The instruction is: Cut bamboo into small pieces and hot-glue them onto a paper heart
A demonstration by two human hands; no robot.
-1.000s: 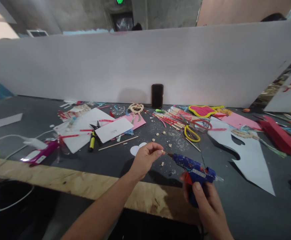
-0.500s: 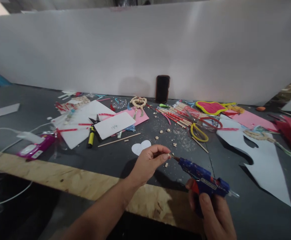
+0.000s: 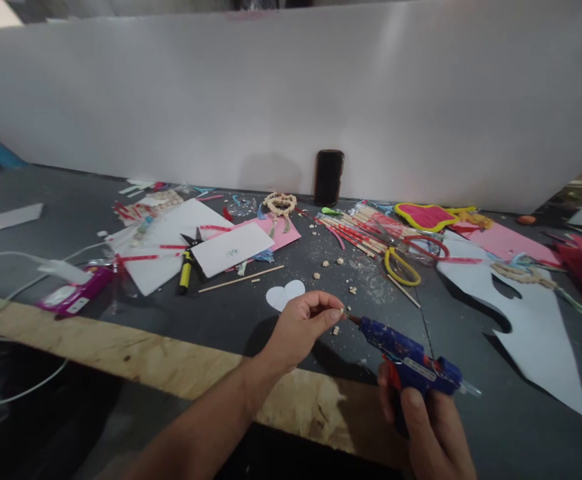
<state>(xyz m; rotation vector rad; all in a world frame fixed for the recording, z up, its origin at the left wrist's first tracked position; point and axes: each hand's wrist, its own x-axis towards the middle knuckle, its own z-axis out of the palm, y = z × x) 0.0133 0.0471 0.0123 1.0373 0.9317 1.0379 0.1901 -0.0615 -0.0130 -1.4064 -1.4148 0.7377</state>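
Glue gun (image 3: 395, 341) in right hand (image 3: 431, 427); label (image 3: 419, 369) illegible

I have a way in over the near edge of the desk (image 3: 211, 327), along the dark stretch between the pliers (image 3: 185, 272) and my left hand (image 3: 298, 330). Between my two hands the way is barred: the glue gun (image 3: 405, 357), in my right hand (image 3: 433, 427), reaches to my left fingertips. Beyond them, the paper heart (image 3: 281, 294) and wooden bits (image 3: 317, 275) lie low enough to pass over. Farther on, the scissors (image 3: 401, 268) and sticks (image 3: 353, 230) clutter my path, and the upright phone (image 3: 329, 177) and white panel (image 3: 195, 107) wall off the far edge. Toward the near right corner, I have room before the cut sheet (image 3: 541, 333).
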